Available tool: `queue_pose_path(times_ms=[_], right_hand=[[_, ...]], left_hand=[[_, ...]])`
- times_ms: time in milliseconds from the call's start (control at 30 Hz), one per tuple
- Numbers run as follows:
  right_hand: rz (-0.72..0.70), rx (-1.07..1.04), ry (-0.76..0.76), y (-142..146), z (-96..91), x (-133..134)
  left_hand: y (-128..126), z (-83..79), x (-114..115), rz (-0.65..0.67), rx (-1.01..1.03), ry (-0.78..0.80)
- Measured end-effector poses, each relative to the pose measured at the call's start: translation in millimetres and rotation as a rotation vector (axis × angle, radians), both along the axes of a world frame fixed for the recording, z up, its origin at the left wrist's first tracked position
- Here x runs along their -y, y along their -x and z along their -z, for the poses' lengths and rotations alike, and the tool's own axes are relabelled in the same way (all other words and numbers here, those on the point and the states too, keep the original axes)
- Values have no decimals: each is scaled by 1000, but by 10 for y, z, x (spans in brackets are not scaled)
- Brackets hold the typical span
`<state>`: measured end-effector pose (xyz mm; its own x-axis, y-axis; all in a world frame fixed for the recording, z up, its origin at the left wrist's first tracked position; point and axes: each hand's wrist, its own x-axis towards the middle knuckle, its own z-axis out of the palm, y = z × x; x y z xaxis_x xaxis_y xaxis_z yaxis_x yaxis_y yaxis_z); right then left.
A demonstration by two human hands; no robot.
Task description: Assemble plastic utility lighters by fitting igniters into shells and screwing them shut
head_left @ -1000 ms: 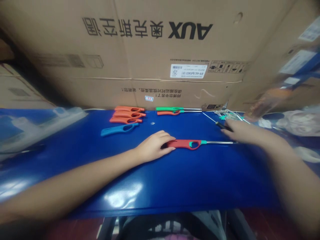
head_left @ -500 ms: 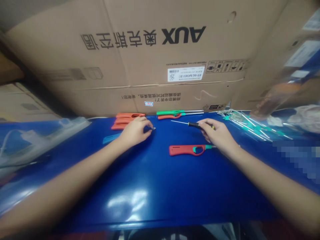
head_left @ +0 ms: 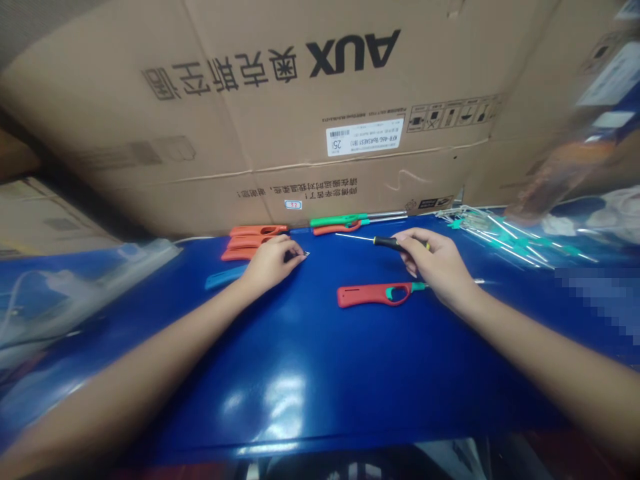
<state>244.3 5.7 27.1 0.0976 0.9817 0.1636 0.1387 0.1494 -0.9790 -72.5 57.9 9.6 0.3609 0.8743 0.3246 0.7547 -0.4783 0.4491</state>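
In the head view, a small metal piece (head_left: 307, 254) is pinched between the thumb and fingers of the left hand (head_left: 273, 262), low over the blue table (head_left: 310, 373); what kind of piece it is cannot be told at this size. A screwdriver (head_left: 387, 243) with a black and yellow handle is gripped in the right hand (head_left: 435, 267), its fingers closed round the handle and its thin shaft pointed to the left. The tip of the shaft is held apart from the metal piece.

A red lighter (head_left: 363, 296) is laid flat on the table, nearer the wearer than the screwdriver, with a green trigger. Its metal tube is partly hidden by the right hand; whether the two are touching cannot be told.

Beyond the left hand, three orange handles (head_left: 253, 231) are set side by side, and a blue handle (head_left: 223, 278) is partly covered by the left hand and wrist. A green lighter (head_left: 334, 221) and an orange lighter (head_left: 330, 230) are placed together near a large cardboard box (head_left: 215, 140), by which the back of the table is lined. Metal tubes (head_left: 516, 248) with green parts are heaped at the right.
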Motion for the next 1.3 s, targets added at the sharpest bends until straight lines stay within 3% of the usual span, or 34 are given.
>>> queue_pose_path(times_ms=[67, 133, 200, 300, 433, 600, 1300], right_hand=[[-6, -35, 36, 12, 19, -10], [-13, -51, 69, 18, 35, -14], [-45, -27, 83, 22, 42, -4], [-132, 57, 54, 35, 36, 37], [-237, 156, -24, 64, 18, 110], [-224, 241, -128, 59, 2, 148], [-235, 314, -215, 25, 43, 121]], left_hand=[[-26, -22, 17, -7, 30, -1], [-88, -66, 61, -44, 212, 80], [-188, -124, 134, -128, 724, 377], [-377, -207, 280, -171, 1030, 610], [-583, -253, 477, -182, 1204, 858], [-674, -237, 591, -269, 1531, 1142], [-662, -200, 592, -238, 1624, 1227]])
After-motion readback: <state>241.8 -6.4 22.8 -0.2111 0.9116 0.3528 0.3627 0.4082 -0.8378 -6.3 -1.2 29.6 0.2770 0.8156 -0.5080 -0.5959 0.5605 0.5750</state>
